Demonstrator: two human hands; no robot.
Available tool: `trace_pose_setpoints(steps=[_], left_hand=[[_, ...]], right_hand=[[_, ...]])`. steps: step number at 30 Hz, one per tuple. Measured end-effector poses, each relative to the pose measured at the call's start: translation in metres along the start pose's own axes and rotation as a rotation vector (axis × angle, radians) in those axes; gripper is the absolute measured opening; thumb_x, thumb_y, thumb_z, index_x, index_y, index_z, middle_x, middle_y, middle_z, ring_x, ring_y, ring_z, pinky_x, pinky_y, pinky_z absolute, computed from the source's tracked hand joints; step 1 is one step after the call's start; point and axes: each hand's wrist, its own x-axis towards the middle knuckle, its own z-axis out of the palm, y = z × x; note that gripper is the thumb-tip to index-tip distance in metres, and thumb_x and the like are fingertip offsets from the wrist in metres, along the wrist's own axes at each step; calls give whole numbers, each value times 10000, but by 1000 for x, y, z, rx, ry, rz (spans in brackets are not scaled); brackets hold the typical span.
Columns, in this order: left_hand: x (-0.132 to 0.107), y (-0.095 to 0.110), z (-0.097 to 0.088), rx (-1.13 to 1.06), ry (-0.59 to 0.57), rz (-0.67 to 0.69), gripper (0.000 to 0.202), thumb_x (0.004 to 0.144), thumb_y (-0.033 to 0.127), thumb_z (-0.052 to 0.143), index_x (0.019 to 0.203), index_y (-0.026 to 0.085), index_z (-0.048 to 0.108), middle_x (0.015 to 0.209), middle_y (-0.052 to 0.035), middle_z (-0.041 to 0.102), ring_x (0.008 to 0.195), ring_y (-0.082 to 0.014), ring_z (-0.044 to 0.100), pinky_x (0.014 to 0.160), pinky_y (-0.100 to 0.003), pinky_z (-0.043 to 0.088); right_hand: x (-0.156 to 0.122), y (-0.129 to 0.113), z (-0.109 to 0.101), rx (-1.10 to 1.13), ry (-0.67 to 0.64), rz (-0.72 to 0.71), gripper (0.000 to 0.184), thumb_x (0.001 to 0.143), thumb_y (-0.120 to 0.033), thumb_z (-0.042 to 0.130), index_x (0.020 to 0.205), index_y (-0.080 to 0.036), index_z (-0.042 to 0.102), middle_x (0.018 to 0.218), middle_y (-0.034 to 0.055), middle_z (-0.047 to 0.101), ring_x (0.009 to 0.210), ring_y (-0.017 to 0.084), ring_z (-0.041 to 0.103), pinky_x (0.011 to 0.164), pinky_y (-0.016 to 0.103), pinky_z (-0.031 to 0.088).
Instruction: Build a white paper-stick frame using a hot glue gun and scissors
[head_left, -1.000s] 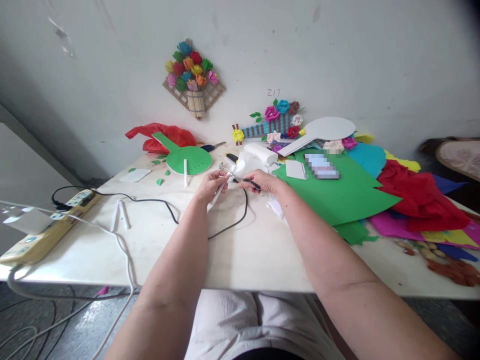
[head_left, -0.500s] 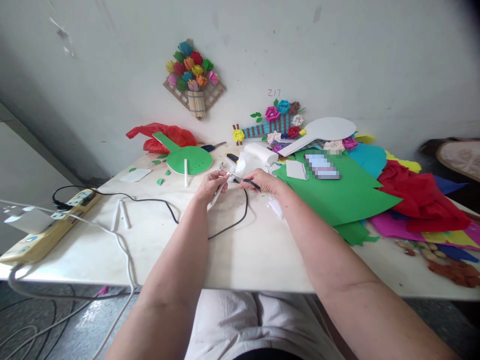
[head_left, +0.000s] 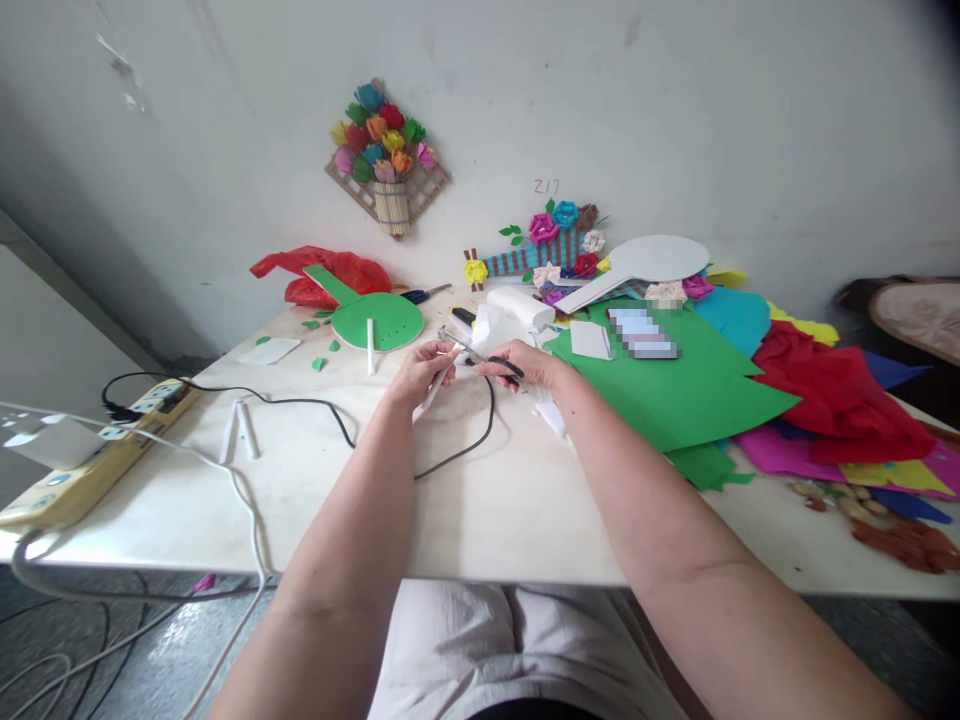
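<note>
The scissors' [head_left: 513, 368] handles look slightly farther apart than in the earlier frame; little else has shifted.
Well right of the green paddle [head_left: 352, 325] lies a large green sheet [head_left: 652, 395]. Nearer the person and right of the green paddle, the right hand [head_left: 525, 362] curls around the scissors, apparently to aim them leftward; the left hand [head_left: 421, 375] pinches a white strip [head_left: 429, 398], fingers closed, probably steadying it by the blades. Whether blades and strip touch cannot be told.

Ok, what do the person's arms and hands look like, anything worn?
Both forearms are bare, with no sleeve, watch or bracelet showing. The left hand and right hand wear no gloves; any ring is too small to tell.
</note>
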Motion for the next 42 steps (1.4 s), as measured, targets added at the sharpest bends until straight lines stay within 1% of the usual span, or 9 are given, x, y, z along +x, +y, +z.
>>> trace_pose_setpoints(steps=[5,9,13,19,24,27,29,35,42], left_hand=[[0,0,1,5,11,-26,304,644,372,694,795,164,532,495,39,532,402,-71,471,425,-195,361],[0,1,2,5,9,-26,304,622,353,707,789,162,539,505,41,532,412,-78,484,438,-209,385],[0,0,3,8,0,-22,290,633,344,700,789,157,542,497,40,532,413,-79,484,436,-208,384],[1,-2,1,-3,-23,-10,289,650,338,699,806,153,541,493,46,527,411,-76,480,430,-203,381],[0,-2,0,6,-30,-11,289,652,353,701,798,157,547,499,46,526,413,-72,477,435,-201,381],[0,-1,1,6,-27,-11,287,651,353,702,791,158,545,507,45,529,413,-69,477,434,-200,379],[0,-1,1,1,-24,-13,284,655,347,700,795,157,542,510,45,532,410,-69,476,431,-200,379],[-1,0,2,-20,-15,-8,293,644,330,710,800,148,541,496,45,525,404,-69,473,415,-194,366],[-1,2,3,-17,13,6,298,635,323,716,801,142,546,490,34,546,415,-74,487,432,-196,390]], right_hand=[[0,-3,3,59,-3,16,408,656,-508,684,612,-135,527,440,-32,488,355,54,412,329,179,318],[-2,-11,7,60,16,32,406,673,-494,680,580,-140,505,430,-34,476,342,51,394,320,185,315],[-5,-17,10,27,39,45,393,699,-469,667,563,-143,494,421,-39,461,338,46,377,325,185,311],[-3,-12,7,-30,46,-26,394,680,-467,667,550,-142,486,435,-45,448,350,43,369,351,187,300],[0,-6,6,-101,95,-33,357,650,-469,668,644,-125,576,436,-67,395,363,43,329,365,190,272],[1,-4,4,-173,136,-46,380,621,-488,672,697,-119,627,442,-71,373,384,47,312,385,194,248],[3,-1,3,-204,158,-66,399,600,-499,677,722,-120,653,464,-67,387,415,50,319,414,195,249],[9,8,-1,-279,209,-126,402,552,-498,686,687,-119,685,513,-53,414,504,67,345,485,201,266],[1,-5,3,-294,251,-96,377,542,-481,690,666,-125,689,476,-63,369,476,64,321,460,206,229]])
